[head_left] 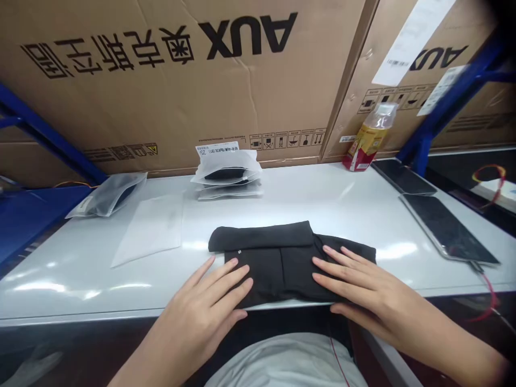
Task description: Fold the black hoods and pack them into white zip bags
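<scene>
A folded black garment lies on the white table near its front edge. My left hand rests flat on the garment's left part, fingers stretched out and spread. My right hand lies flat on its right part, fingers extended toward the middle. Neither hand grips anything.
An empty clear bag lies left of the garment. A stack of bagged black garments sits at the back, another bagged one at the far left. A snack packet, two dark phones or tablets and big cardboard boxes are behind and right.
</scene>
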Demonstrator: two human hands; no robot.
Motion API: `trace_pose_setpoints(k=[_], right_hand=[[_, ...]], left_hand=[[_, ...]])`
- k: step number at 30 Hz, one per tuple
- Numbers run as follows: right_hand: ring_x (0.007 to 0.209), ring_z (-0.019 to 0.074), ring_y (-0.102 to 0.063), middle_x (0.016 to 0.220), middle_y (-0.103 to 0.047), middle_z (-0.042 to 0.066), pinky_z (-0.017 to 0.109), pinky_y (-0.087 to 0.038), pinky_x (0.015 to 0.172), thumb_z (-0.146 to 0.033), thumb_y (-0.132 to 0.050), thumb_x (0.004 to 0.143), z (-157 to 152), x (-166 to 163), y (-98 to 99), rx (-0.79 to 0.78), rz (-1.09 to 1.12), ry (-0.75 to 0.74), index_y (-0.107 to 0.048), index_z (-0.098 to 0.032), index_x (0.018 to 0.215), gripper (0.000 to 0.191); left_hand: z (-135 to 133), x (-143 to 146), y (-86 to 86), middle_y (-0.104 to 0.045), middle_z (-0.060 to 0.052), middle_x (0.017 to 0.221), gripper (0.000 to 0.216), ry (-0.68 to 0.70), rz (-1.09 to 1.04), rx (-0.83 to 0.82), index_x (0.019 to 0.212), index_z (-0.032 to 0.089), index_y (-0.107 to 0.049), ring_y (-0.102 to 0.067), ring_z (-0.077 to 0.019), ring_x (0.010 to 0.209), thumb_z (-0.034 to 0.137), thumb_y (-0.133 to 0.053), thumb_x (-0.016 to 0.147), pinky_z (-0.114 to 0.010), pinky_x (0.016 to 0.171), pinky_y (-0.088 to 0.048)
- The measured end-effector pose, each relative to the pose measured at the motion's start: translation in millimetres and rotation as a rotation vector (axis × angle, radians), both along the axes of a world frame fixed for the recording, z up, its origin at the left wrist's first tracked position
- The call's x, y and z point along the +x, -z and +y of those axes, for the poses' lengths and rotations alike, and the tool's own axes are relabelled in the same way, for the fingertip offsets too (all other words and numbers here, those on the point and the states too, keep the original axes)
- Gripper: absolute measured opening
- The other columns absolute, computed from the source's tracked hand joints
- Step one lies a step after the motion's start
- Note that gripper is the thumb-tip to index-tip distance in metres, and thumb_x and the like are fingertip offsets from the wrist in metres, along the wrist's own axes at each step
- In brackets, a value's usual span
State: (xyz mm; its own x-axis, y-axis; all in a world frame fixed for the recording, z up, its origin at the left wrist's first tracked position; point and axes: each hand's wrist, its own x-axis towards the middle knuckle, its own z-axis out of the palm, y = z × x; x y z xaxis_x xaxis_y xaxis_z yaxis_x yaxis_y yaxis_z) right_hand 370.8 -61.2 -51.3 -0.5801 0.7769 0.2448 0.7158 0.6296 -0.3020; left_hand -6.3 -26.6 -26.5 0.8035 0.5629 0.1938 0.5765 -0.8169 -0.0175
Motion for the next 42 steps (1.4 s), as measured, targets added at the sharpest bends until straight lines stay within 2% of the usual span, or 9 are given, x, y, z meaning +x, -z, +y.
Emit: trace_pose_setpoints(k=[5,9,14,21,28,32,35,39,42], right_hand=[[0.127,0.0316,-0.070,0.123,-0.080,0.002,0.050,-0.063,0.101,-0.029,-0.066,0.099,5.4,-3.8,-0.1,-0.005,0.205,0.092,-0.074,-0.039,0.129,0.033],[0.099,0.0275,-0.077,0.111,-0.079,0.005,0.039,-0.066,0.078,-0.043,-0.058,0.103,28.9,-13.4,-10.9,-0.149,0.336,0.365,-0.072,-0.032,0.117,0.022],[0.101,0.0280,-0.070,0.112,-0.070,0.008,0.045,-0.060,0.088,-0.039,-0.053,0.104,48.9,-24.9,-7.5,-0.062,0.177,0.364,-0.070,-0.029,0.109,0.021],[0.122,0.0384,-0.062,0.133,-0.067,0.014,0.058,-0.050,0.102,-0.060,-0.057,0.099,43.2,15.0,-3.1,0.017,0.015,0.511,-0.063,-0.028,0.133,0.047],[0.062,0.0231,-0.062,0.080,-0.071,0.006,0.037,-0.049,0.056,-0.068,-0.066,0.090,29.8,36.0,-15.7,-0.181,0.037,0.654,-0.063,-0.028,0.093,0.040],[0.065,0.0215,-0.063,0.090,-0.072,0.005,0.034,-0.048,0.056,-0.068,-0.073,0.083,38.6,-13.7,-44.2,0.086,0.316,0.834,-0.061,-0.026,0.115,0.055],[0.067,0.0178,-0.062,0.106,-0.073,0.007,0.032,-0.052,0.059,-0.059,-0.073,0.089,44.2,-55.6,-61.1,0.038,0.561,0.729,-0.053,-0.025,0.139,0.063],[0.096,0.0220,-0.070,0.121,-0.072,0.009,0.036,-0.060,0.082,-0.044,-0.061,0.102,50.0,-70.3,-51.7,-0.205,0.648,0.311,-0.064,-0.028,0.131,0.033],[0.107,0.0250,-0.069,0.116,-0.072,0.008,0.039,-0.058,0.090,-0.042,-0.063,0.101,53.1,-51.1,-33.8,-0.068,0.695,0.373,-0.071,-0.028,0.115,0.022]], left_hand=[[10.1,4.7,-14.8,-0.079,-0.002,0.117,0.025,-0.118,-0.189,-0.057,0.119,0.027,-0.073,-0.071,-0.0236,0.111,0.023,-0.051,0.108,-0.046,0.111,-0.050],[31.1,23.0,-28.1,-0.077,-0.007,0.099,0.026,-0.318,-0.092,0.011,0.117,0.024,-0.072,-0.070,-0.0290,0.090,0.022,-0.048,0.107,-0.047,0.080,-0.056],[32.8,74.6,-21.3,-0.067,-0.011,0.142,0.055,-0.291,-0.023,0.131,0.141,0.021,-0.062,-0.059,-0.0344,0.132,-0.001,-0.039,0.096,-0.062,0.115,-0.040],[24.0,111.9,10.1,-0.036,-0.007,0.172,0.055,-0.120,-0.093,-0.155,0.164,0.022,-0.037,-0.031,-0.0319,0.160,0.046,-0.035,0.114,-0.057,0.129,-0.028],[24.9,118.0,14.2,-0.034,-0.006,0.172,0.056,-0.144,-0.085,-0.173,0.163,0.019,-0.038,-0.029,-0.0331,0.160,0.046,-0.028,0.115,-0.061,0.129,-0.028],[19.5,142.2,12.1,-0.036,-0.011,0.171,0.061,-0.215,-0.104,-0.149,0.161,0.015,-0.042,-0.032,-0.0368,0.158,0.051,-0.032,0.113,-0.064,0.126,-0.033],[19.7,153.9,9.0,-0.040,-0.010,0.170,0.060,-0.226,-0.133,-0.182,0.162,0.016,-0.040,-0.033,-0.0377,0.158,0.050,-0.032,0.113,-0.066,0.126,-0.033],[24.3,146.0,7.6,-0.049,-0.006,0.165,0.055,-0.184,-0.139,-0.241,0.161,0.019,-0.043,-0.033,-0.0328,0.158,0.044,-0.038,0.112,-0.059,0.130,-0.029],[24.7,129.7,12.0,-0.040,-0.008,0.169,0.063,-0.240,-0.131,-0.185,0.161,0.014,-0.042,-0.028,-0.0334,0.161,0.052,-0.039,0.111,-0.062,0.131,-0.026]])
